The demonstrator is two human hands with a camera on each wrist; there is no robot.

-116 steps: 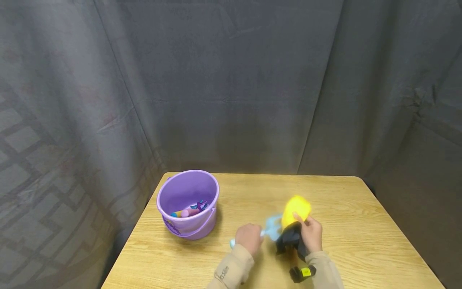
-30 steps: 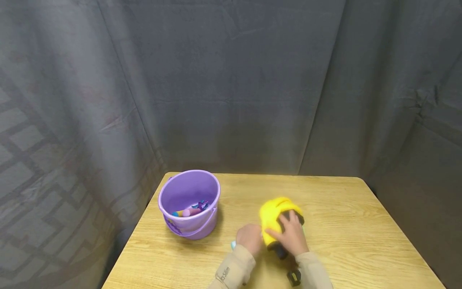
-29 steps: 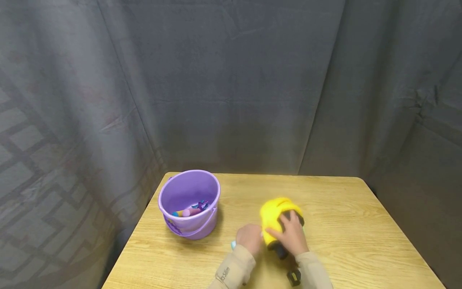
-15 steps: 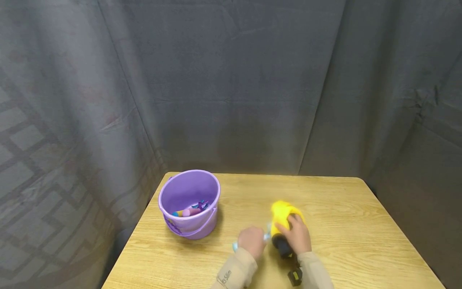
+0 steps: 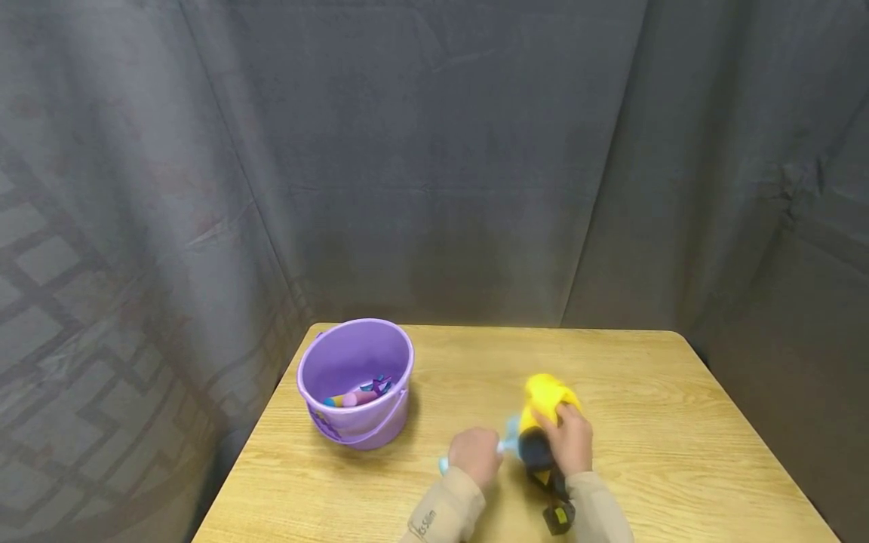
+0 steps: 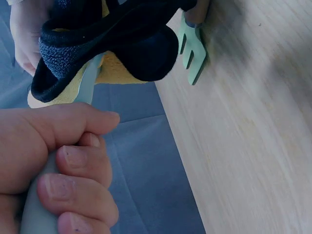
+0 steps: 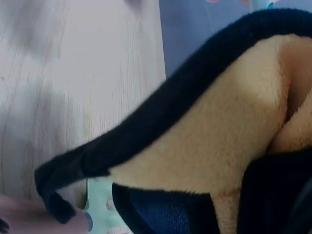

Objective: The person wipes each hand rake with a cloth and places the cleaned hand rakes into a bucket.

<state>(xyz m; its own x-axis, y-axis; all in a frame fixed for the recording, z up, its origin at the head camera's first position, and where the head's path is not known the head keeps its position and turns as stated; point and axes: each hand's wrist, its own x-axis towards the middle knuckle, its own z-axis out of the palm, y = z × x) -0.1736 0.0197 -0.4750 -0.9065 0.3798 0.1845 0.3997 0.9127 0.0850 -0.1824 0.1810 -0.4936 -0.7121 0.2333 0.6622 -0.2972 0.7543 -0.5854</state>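
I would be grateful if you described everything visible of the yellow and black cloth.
The yellow and black cloth looks soft and fuzzy, like towelling, with broad dark edging; the wrist views tint its yellow orange-tan. It is bunched and folded, to the right of the purple bucket. The right hand grips it, thumb against the yellow. In the left wrist view, the shaft of the light-blue toy passes partly behind its dark edge; whether they touch is unclear.

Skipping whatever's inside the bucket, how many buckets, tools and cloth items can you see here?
Buckets: 1 (purple bucket)
Tools: 2 (pale blue tool, green fork)
Cloth items: 1 (yellow-and-black cloth)
Total: 4
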